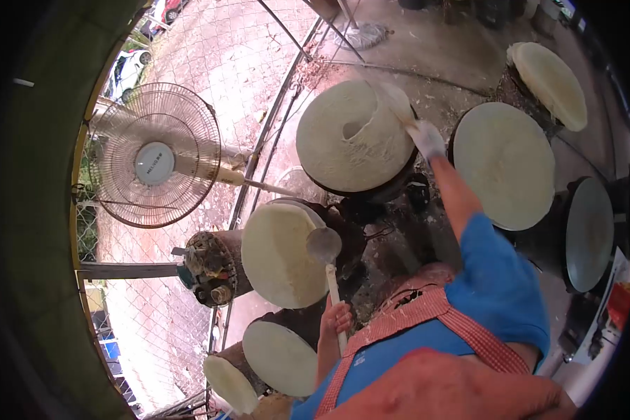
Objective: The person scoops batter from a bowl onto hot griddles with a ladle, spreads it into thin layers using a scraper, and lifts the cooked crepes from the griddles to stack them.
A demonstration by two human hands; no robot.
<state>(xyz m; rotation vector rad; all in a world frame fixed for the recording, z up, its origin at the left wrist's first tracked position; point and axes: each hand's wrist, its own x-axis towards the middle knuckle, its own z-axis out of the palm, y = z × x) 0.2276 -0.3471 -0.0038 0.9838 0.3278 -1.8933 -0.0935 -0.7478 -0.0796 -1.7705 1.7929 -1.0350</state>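
Past red cloth (455, 381), left hand (336, 318) grips a ladle (324, 245) bowl-forward, right hand (427, 138) a left-slanting pale tool (397, 105).

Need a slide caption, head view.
Right hand at the edge of a pale round sheet; left hand grips a long-handled ladle.

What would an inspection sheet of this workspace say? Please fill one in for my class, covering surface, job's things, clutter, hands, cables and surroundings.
Surface: a dark-rimmed round griddle, with other round tops around it, including a greyish disc at the right.
Job's things: a pale sheet with a dark oval patch covers the griddle; a ladle is in hand.
Clutter: mixed small items, hard to identify, beside the fan side.
Hands: left hand closed around the ladle's handle; right hand, white-covered, at the sheet's edge, grip unclear.
Cables: nothing seen for certain.
Surroundings: a large fan; a white car beyond.
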